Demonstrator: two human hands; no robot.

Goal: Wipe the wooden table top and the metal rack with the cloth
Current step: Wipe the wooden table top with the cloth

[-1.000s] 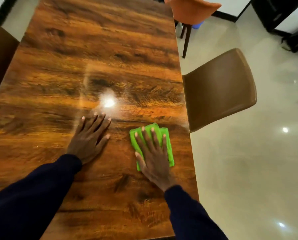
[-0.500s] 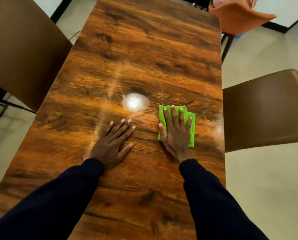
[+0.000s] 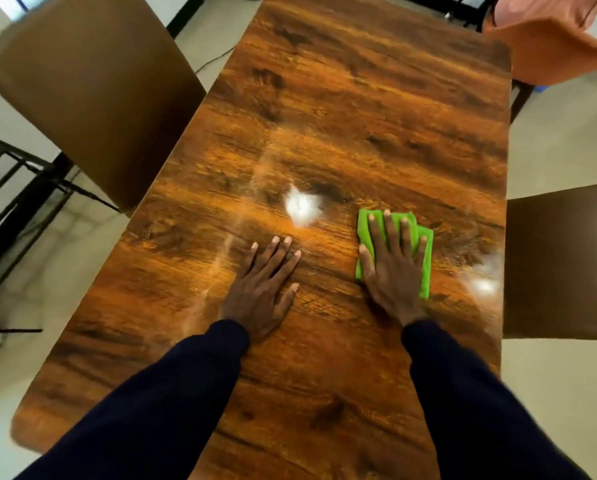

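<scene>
Two hands, fingers (image 3: 390,233) spread: left hand (image 3: 260,292) flat on the desk (image 3: 359,116), right hand (image 3: 394,275) pressing the cloth (image 3: 427,275) centre right; a hard push could bunch it.

wooden table (image 3: 359,116) | green cloth (image 3: 427,271), left hand (image 3: 262,289) flat on it | pale patches (image 3: 302,207), maybe glare

- Light: bright, even, from overhead.
- Glare: white patch (image 3: 302,207) on the glossy worktop (image 3: 359,109) just beyond the left fingers (image 3: 273,252); second patch (image 3: 484,282) right of the right fingers (image 3: 390,233).
- Blur: slight overall, stronger far from the fingers.
- Distortion: worktop edges bowed.
</scene>
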